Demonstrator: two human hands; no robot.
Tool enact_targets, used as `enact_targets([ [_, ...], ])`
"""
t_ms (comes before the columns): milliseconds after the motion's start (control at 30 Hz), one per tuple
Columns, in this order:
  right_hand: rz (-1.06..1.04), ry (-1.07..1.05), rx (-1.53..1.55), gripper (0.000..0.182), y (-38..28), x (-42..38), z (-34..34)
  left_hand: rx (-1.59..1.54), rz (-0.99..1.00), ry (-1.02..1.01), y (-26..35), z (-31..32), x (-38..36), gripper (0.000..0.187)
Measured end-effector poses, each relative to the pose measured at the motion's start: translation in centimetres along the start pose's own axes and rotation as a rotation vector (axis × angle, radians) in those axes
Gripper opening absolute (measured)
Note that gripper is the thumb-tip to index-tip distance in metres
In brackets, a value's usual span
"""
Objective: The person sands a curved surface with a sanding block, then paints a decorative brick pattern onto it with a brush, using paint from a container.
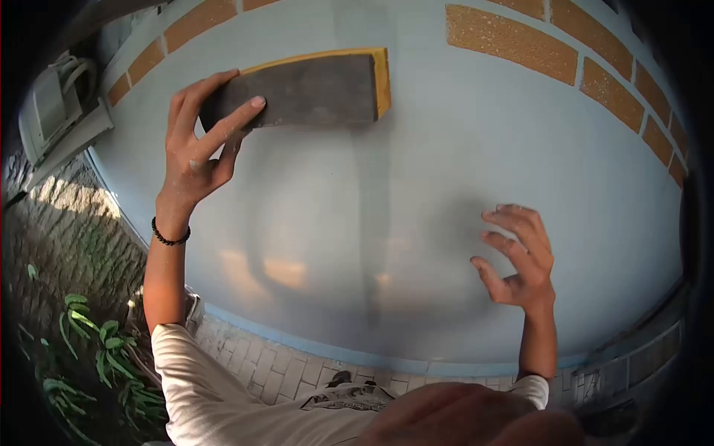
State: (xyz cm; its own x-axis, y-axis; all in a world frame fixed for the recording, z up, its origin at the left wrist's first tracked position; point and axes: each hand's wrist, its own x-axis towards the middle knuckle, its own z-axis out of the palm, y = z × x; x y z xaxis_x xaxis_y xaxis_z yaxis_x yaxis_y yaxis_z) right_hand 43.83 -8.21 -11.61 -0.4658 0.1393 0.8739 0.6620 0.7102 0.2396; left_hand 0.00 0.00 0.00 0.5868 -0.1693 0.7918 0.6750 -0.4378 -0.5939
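The person's left hand [199, 141] is up high on the pale blue wall [446, 186]. It presses a flat dark block with a yellow back [305, 89] against the wall. The fingers [230, 123] are spread and wrap around the left end of the block, so only that end is held. The rest of the block sticks out to the right with nothing on it.

I think the block could slip. The grip is on one end only, so the far end could tip away from the wall or swing down. If the fingers let go a little, it could fall to the tiled floor [282, 364] below, close to the person's shoes [338, 379].

The right hand [520, 260] is lower and well apart from the block. Its fingers are open and bent, and it holds nothing. I cannot tell if the tips touch the wall. It is too far off to catch the block quickly.

Orange brick shapes [513, 41] run across the top of the wall, just beside the block. Its edge could bump them. A white box with pipes [56, 104] hangs on the far left. Green plants [97, 357] grow down there too.
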Motion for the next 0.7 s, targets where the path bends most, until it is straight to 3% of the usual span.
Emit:
enact_targets([
  [67, -0.112, 0.056, -0.078, 0.025, 0.0, 4.7, -2.3, 0.037, 0.062, 0.005, -0.6, -0.4, 2.6, 0.066],
  [133, -0.135, 0.164, -0.131, 0.029, 0.6, 9.5, -0.6, -0.031, 0.145, 0.02, -4.3, 1.0, 4.0, 0.066],
  [233, -0.133, 0.234, -0.269, 0.048, 3.4, 14.5, -1.3, 0.028, 0.234, 0.089, -6.5, 2.1, 5.2, 0.061],
  [400, -0.214, 0.019, -0.437, 0.082, 3.0, 22.2, -2.0, -0.042, 0.27, 0.164, -7.9, 4.1, 6.6, 0.059],
  [700, -0.249, -0.045, -0.302, 0.093, 5.2, 25.3, 2.4, -0.119, 0.241, 0.199, -11.1, 7.3, 5.7, 0.065],
])
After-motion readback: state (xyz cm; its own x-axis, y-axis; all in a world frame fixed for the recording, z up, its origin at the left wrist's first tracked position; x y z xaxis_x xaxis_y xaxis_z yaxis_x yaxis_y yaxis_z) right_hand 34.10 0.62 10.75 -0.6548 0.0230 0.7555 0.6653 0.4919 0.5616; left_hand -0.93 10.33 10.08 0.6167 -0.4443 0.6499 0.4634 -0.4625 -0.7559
